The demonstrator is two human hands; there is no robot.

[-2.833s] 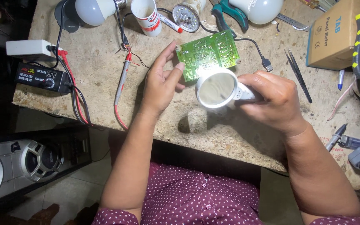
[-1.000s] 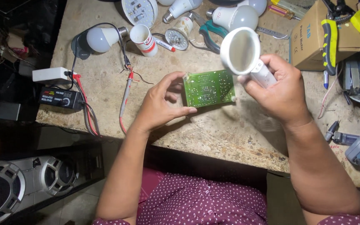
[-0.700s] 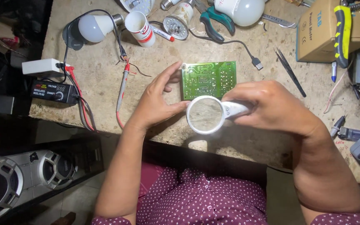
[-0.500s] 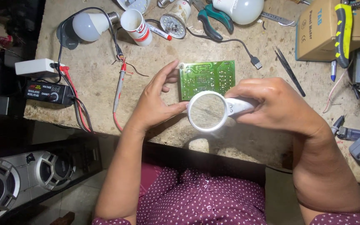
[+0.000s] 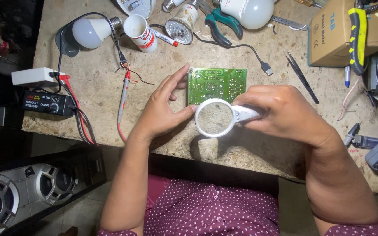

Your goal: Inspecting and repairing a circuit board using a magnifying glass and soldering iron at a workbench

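Gripping magnifier in right hand, left hand fingertips touching circuit board

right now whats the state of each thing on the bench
circuit board: flat on bench, left hand steadying its edge
magnifying glass: gripped in right hand, held over board's near edge
white bulb: unlit, lying down
pliers: lying closed
tweezers: lying loose

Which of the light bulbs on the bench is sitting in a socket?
The white bulb at the far left, screwed into a black socket with a cable. The larger white bulb at the top middle lies loose, and the other bulbs there are opened up.
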